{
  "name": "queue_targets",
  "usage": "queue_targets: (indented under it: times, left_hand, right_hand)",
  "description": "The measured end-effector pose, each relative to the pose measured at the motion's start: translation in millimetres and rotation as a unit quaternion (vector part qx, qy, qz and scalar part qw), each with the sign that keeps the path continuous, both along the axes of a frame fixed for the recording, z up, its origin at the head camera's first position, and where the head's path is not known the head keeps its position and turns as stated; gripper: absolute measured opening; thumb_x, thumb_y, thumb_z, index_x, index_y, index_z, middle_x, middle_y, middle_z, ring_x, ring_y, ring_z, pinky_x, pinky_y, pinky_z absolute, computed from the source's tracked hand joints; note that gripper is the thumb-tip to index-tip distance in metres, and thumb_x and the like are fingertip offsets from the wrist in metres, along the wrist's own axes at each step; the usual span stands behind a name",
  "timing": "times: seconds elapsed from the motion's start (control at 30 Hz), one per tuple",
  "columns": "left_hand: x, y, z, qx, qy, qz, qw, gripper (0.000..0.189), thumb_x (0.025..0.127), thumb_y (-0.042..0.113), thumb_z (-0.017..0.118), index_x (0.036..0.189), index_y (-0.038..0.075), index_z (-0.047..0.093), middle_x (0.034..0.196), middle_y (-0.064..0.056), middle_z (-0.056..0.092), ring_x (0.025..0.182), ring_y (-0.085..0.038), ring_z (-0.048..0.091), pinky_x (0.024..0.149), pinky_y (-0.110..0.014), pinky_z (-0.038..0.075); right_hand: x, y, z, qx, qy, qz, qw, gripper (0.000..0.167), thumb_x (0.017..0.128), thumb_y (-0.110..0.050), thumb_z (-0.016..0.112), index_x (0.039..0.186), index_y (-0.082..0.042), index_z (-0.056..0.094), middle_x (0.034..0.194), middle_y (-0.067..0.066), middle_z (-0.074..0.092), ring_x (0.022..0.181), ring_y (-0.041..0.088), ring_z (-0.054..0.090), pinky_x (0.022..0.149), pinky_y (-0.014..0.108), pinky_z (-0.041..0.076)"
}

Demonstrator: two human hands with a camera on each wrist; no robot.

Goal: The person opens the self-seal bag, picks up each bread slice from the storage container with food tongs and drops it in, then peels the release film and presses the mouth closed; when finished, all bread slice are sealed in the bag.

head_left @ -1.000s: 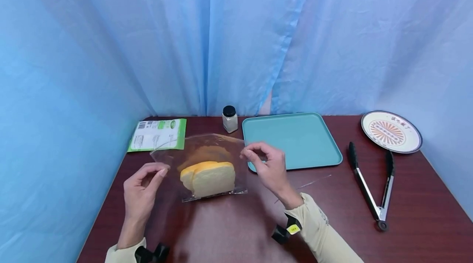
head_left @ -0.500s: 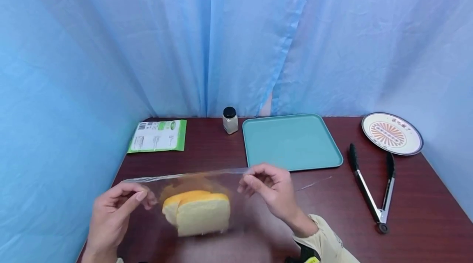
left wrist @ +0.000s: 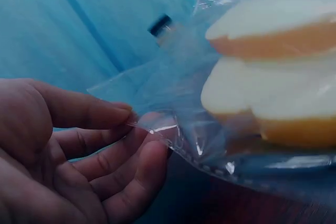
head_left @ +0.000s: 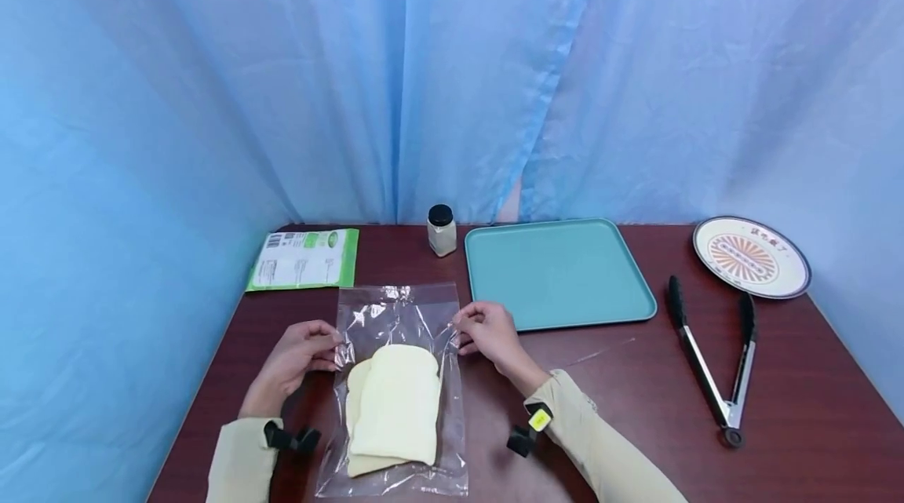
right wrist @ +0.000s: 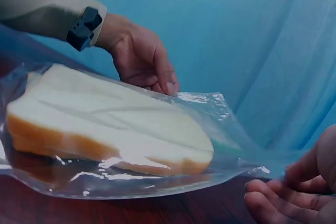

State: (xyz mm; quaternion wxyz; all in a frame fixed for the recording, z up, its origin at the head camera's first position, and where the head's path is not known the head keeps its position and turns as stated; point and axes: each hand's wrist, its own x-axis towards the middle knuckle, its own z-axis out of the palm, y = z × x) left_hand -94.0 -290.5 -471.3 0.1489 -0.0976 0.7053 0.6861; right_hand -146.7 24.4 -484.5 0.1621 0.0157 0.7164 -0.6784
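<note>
Two bread slices point(head_left: 395, 405), one overlapping the other, lie inside a clear plastic bag point(head_left: 395, 307). My left hand point(head_left: 300, 358) pinches the bag's left edge between thumb and forefinger. On the opposite edge, my right hand point(head_left: 490, 337) pinches the plastic near the tray's front left corner. In the left wrist view the thumb and fingers meet on the clear film, beside the brown-crusted slices point(left wrist: 273, 93). The right wrist view has the bag point(right wrist: 231, 156) stretched between both hands, with the slices point(right wrist: 110, 119) in it.
A teal tray point(head_left: 558, 275) lies behind my right hand. A black-capped jar point(head_left: 442, 232) stands left of it. The green-and-white packet point(head_left: 304, 260) is at the back left. Tongs point(head_left: 713, 377) and a patterned plate point(head_left: 752, 258) lie on the right. A thin clear strip point(head_left: 600, 351) rests on the table.
Both hands have swung the bag from raised and tilted to lying flatter, its far end now toward the back. The slices turned from edge-up to face-up. Tray, jar and tongs stayed put.
</note>
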Motion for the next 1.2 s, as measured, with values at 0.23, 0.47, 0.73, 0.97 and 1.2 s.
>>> queue_targets:
  times: [0.23, 0.47, 0.73, 0.97, 1.2]
  left_hand:
    - [-23.0, 5.7, -11.1, -0.088, -0.039, -0.004, 0.9953, 0.015, 0.097, 0.006, 0.057, 0.103, -0.007, 0.061, 0.072, 0.0, 0.069, 0.058, -0.008, 0.064, 0.055, -0.024, 0.057]
    - [-40.2, 10.2, -11.0, -0.127, -0.032, 0.004, 0.9914, 0.03, 0.096, 0.016, 0.062, 0.115, -0.007, 0.061, 0.075, 0.0, 0.071, 0.061, -0.01, 0.066, 0.057, -0.024, 0.057]
    - [-52.5, 16.7, -16.5, -0.133, -0.007, 0.033, 0.9905, 0.024, 0.094, 0.01, 0.065, 0.109, -0.01, 0.065, 0.072, 0.002, 0.068, 0.059, -0.007, 0.062, 0.057, -0.022, 0.055]
    - [-52.6, 12.3, -21.2, -0.111, 0.016, 0.051, 0.9924, 0.02, 0.091, 0.003, 0.066, 0.103, -0.013, 0.067, 0.068, 0.005, 0.067, 0.055, -0.005, 0.059, 0.054, -0.021, 0.053]
    - [-50.7, 4.6, -26.4, -0.071, 0.022, 0.045, 0.9962, 0.014, 0.093, 0.003, 0.066, 0.102, -0.008, 0.067, 0.069, 0.006, 0.07, 0.058, -0.005, 0.064, 0.055, -0.023, 0.056]
  right_hand:
    - [-14.5, -5, -6.0, 0.076, 0.026, 0.003, 0.9968, 0.013, 0.092, -0.002, 0.058, 0.091, 0.007, 0.068, 0.073, 0.014, 0.071, 0.051, 0.011, 0.064, 0.054, 0.033, 0.059]
    - [-25.3, -6, -1.7, 0.098, 0.015, 0.011, 0.995, 0.016, 0.092, -0.008, 0.061, 0.097, 0.003, 0.07, 0.072, 0.011, 0.069, 0.052, 0.012, 0.065, 0.054, 0.032, 0.059]
    - [-37.1, -10, -6.4, 0.115, 0.035, 0.021, 0.9926, 0.012, 0.089, -0.01, 0.069, 0.093, 0.002, 0.072, 0.073, 0.01, 0.073, 0.051, 0.009, 0.064, 0.053, 0.029, 0.058]
    - [-41.4, -1, -11.1, 0.091, 0.034, 0.026, 0.995, 0.008, 0.09, -0.001, 0.068, 0.09, 0.005, 0.072, 0.065, 0.007, 0.068, 0.049, 0.009, 0.062, 0.051, 0.028, 0.057]
    - [-43.6, 7, -16.1, 0.069, 0.035, 0.045, 0.996, 0.01, 0.091, -0.002, 0.067, 0.096, 0.007, 0.071, 0.068, 0.004, 0.068, 0.051, 0.009, 0.063, 0.053, 0.027, 0.057]
